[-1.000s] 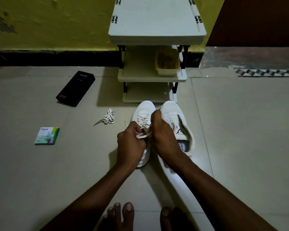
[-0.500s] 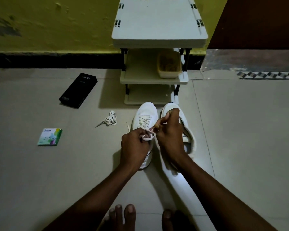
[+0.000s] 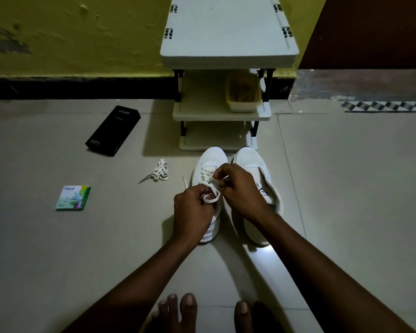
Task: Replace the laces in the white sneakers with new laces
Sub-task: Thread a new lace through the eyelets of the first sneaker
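Pale floor tiles run up to a yellow-green wall, where a small white shelf rack stands with a tub on its middle shelf. Two white sneakers sit side by side on the floor just in front of the rack, toes pointing toward it. The laced sneaker is on the person's left and the other sneaker is just beside it on the right (its tongue lies open, with a small logo near the collar).

Both forearms reach in from the bottom of the view and converge over the laced sneaker. The left hand is knuckles-up with its fingers curled in, pinching a loop of the lace that bows out toward the right hand. The right hand sits a little farther forward, its wrist angled inward across the other sneaker. Its fingertips pinch a strand of the same lace just above the crossed rows. The hands are close together, nearly meeting at the fingers.

Off to the left, a loose lace bundle lies on the floor near the laced sneaker. Beyond it is a black box, and closer to the person a green packet. Bare toes show at the bottom edge.
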Available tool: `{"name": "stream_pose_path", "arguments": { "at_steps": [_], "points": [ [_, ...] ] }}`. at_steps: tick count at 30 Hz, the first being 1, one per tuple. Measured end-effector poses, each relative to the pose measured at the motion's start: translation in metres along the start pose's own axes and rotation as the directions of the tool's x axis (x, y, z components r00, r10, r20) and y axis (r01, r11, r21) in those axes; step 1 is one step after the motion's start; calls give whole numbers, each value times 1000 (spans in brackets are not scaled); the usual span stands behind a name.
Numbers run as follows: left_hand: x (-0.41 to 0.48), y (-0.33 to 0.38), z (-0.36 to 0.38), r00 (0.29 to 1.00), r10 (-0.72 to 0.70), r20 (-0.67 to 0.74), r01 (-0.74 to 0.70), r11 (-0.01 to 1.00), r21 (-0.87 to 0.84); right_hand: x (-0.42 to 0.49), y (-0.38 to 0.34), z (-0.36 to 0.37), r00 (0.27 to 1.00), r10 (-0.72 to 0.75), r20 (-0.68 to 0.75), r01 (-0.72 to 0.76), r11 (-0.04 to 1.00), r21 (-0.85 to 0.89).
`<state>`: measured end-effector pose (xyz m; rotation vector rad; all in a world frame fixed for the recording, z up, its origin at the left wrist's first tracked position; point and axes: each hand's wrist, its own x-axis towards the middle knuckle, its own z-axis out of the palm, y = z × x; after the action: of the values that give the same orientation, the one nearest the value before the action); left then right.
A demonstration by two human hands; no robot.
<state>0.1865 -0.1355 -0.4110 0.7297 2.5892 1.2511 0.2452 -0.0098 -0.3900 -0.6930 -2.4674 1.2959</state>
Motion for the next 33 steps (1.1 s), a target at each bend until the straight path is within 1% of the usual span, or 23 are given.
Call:
{"name": "stream_pose_path", "arguments": {
  "at_steps": [3, 6, 10, 13, 15, 17, 20, 21, 23, 26, 28, 29, 30, 31, 32, 33],
  "points": [
    [0, 0, 0, 1000, -8, 9, 8, 1000, 8, 0, 1, -5, 994, -4, 113, 27, 978, -209],
    [0, 2, 0, 1000, -16, -1, 16, 1000, -2, 1, 0, -6, 991, 19, 133, 23, 950, -313],
    [0, 1, -1, 1000, -21, 5, 21, 1000, 3, 0, 1, -8, 988, 51, 145, 0, 942, -335],
    [0, 3, -3, 1000, -17, 18, 17, 999, -35, 1, -3, -9, 981, 34, 193, 40, 930, -365],
    [-3, 4, -3, 999, 20, -36, -21, 999, -28, 0, -6, -11, 980, 3, 198, 75, 919, -387],
    [-9, 2, -2, 988, 97, -119, -92, 995, 42, -1, -7, -10, 980, -8, 198, 85, 919, -386],
    [-13, -1, 0, 973, 166, -160, -146, 981, 131, -3, -4, -8, 978, -44, 202, 115, 929, -352],
    [-12, -1, 0, 979, 150, -140, -132, 983, 130, -4, -2, -7, 979, -60, 194, 128, 925, -357],
    [-9, 0, 0, 997, 50, -65, -43, 993, 112, -5, -2, -5, 982, -90, 169, 151, 907, -393],
    [-4, -1, -2, 998, -61, 9, 58, 982, 177, -8, -5, -3, 986, -101, 135, 153, 869, -471],
    [-2, 0, -7, 993, -110, 41, 98, 968, 229, -9, -6, -5, 987, -158, 31, 152, 851, -503],
    [-1, 1, -9, 989, -139, 54, 120, 958, 261, -8, -8, -10, 980, -186, -71, 129, 868, -480],
    [0, 3, -11, 985, -160, 58, 136, 946, 293, -6, -12, -15, 957, -199, -213, 96, 905, -415],
    [0, 5, -13, 984, -166, 58, 140, 938, 318, -3, -15, -20, 921, -161, -355, 59, 958, -282],
    [-1, 6, -14, 984, -166, 57, 139, 935, 327, 0, -21, -27, 891, -34, -453, 25, 999, -27],
    [0, 8, -14, 985, -163, 55, 137, 936, 325, 3, -29, -32, 877, 135, -461, -1, 960, 280]
  ]
}}
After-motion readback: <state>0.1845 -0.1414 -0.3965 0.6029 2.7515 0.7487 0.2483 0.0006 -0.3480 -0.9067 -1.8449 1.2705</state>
